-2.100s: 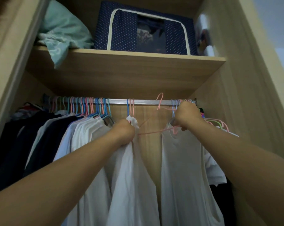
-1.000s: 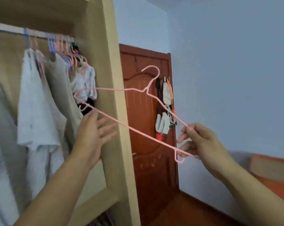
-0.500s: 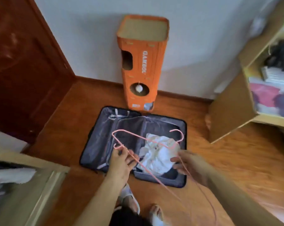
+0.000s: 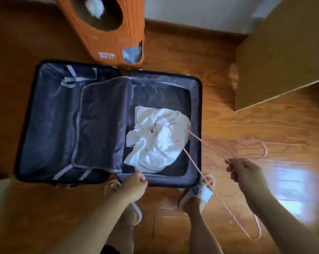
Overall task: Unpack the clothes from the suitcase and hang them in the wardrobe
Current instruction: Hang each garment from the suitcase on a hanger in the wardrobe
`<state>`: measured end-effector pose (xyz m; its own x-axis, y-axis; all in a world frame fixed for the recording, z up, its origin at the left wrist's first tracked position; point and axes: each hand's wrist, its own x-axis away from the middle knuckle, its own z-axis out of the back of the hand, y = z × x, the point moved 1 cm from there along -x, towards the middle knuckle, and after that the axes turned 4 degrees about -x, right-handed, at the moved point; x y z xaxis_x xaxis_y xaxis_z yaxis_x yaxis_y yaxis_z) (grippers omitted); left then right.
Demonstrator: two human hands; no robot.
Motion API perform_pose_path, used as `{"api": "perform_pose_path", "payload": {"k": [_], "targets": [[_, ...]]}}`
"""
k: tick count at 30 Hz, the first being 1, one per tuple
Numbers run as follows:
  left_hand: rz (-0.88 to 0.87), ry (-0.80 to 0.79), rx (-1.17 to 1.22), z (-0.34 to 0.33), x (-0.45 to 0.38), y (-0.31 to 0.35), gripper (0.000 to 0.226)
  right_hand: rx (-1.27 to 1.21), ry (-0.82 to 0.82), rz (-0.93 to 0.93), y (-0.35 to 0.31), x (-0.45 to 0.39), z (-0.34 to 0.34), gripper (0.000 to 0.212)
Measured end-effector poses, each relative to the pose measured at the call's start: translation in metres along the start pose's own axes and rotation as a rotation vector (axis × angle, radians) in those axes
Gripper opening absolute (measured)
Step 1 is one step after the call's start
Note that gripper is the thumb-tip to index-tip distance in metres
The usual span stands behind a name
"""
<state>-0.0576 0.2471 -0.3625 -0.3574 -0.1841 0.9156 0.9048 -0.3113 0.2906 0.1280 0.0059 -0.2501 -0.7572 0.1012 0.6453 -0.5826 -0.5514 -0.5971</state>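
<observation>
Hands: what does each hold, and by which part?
Right hand pinches the pink hanger at its neck, below the hook. Left hand is curled, holding nothing visible.

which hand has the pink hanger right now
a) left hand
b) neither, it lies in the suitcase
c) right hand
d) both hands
c: the right hand pinches the pink hanger near its hook, out over the floor beside the suitcase, while the left hand is curled at the suitcase's near edge, off the hanger.
</observation>
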Motion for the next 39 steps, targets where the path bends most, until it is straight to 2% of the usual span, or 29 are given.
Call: {"api": "perform_pose_path", "payload": {"k": [3,6,8,10,12,14,16,17,18,19,20,21,22,23,24,25,26,27,28,30,32,34,35,37,39], "targets": [[-0.014,0.033,-0.107,-0.012,-0.113,-0.009,0.037,0.037,0.046,0.007,0.039,-0.089,-0.042,0.024],[-0.098,0.228,-0.39,-0.025,-0.224,-0.009,0.063,0.088,0.099,0.009,0.075,-0.165,-0.069,0.027],[-0.211,0.399,-0.48,-0.032,-0.273,0.005,0.061,0.103,0.142,0.056,0.09,-0.202,-0.08,0.028],[-0.398,0.556,-0.423,-0.041,-0.311,0.035,0.048,0.101,0.176,0.076,0.1,-0.224,-0.083,0.03],[-0.487,0.612,-0.347,-0.059,-0.333,0.067,0.045,0.055,0.17,0.073,0.109,-0.233,-0.084,0.027],[-0.463,0.63,-0.405,-0.083,-0.346,0.094,0.053,0.043,0.169,0.053,0.116,-0.238,-0.08,0.024],[-0.303,0.707,-0.511,-0.1,-0.35,0.105,0.071,0.052,0.173,0.023,0.119,-0.239,-0.073,0.025],[-0.173,0.727,-0.447,-0.1,-0.349,0.105,0.077,0.066,0.166,0.01,0.12,-0.238,-0.068,0.025],[-0.067,0.734,-0.295,-0.092,-0.347,0.102,0.071,0.08,0.155,-0.003,0.12,-0.236,-0.065,0.025],[-0.025,0.724,-0.123,-0.084,-0.346,0.097,0.055,0.082,0.142,-0.013,0.119,-0.234,-0.062,0.025],[-0.071,0.712,0.001,-0.081,-0.343,0.089,0.033,0.085,0.131,-0.023,0.117,-0.231,-0.06,0.025],[-0.176,0.672,0.047,-0.079,-0.335,0.082,0.017,0.098,0.126,-0.027,0.116,-0.229,-0.059,0.026],[-0.335,0.575,0.011,-0.078,-0.322,0.075,0.016,0.115,0.12,-0.028,0.115,-0.227,-0.057,0.027],[-0.492,0.402,-0.085,-0.08,-0.304,0.07,0.024,0.124,0.114,-0.029,0.113,-0.225,-0.057,0.028],[-0.587,0.158,-0.251,-0.086,-0.284,0.065,0.028,0.129,0.113,-0.033,0.111,-0.224,-0.058,0.029],[-0.599,-0.06,-0.444,-0.096,-0.262,0.058,0.027,0.139,0.113,-0.038,0.11,-0.223,-0.057,0.03],[-0.546,-0.191,-0.613,-0.105,-0.244,0.048,0.022,0.149,0.108,-0.047,0.108,-0.222,-0.059,0.031],[-0.468,-0.239,-0.717,-0.112,-0.232,0.037,0.017,0.151,0.099,-0.057,0.106,-0.221,-0.06,0.031],[-0.385,-0.2,-0.707,-0.115,-0.224,0.029,0.016,0.146,0.089,-0.062,0.104,-0.219,-0.061,0.031],[-0.274,0.054,-0.527,-0.113,-0.222,0.029,0.019,0.141,0.073,-0.059,0.103,-0.219,-0.065,0.03],[-0.232,0.288,-0.348,-0.108,-0.239,0.045,0.021,0.145,0.064,-0.057,0.107,-0.221,-0.067,0.03],[-0.227,0.44,-0.205,-0.106,-0.266,0.067,0.034,0.135,0.058,-0.055,0.114,-0.226,-0.066,0.029],[-0.245,0.514,-0.19,-0.101,-0.282,0.076,0.043,0.123,0.053,-0.056,0.118,-0.229,-0.066,0.028],[-0.295,0.64,-0.328,-0.083,-0.322,0.092,0.063,0.102,0.054,-0.048,0.128,-0.237,-0.063,0.028],[-0.317,0.6,-0.518,-0.057,-0.366,0.104,0.071,0.081,0.067,-0.04,0.14,-0.244,-0.06,0.027]]}}
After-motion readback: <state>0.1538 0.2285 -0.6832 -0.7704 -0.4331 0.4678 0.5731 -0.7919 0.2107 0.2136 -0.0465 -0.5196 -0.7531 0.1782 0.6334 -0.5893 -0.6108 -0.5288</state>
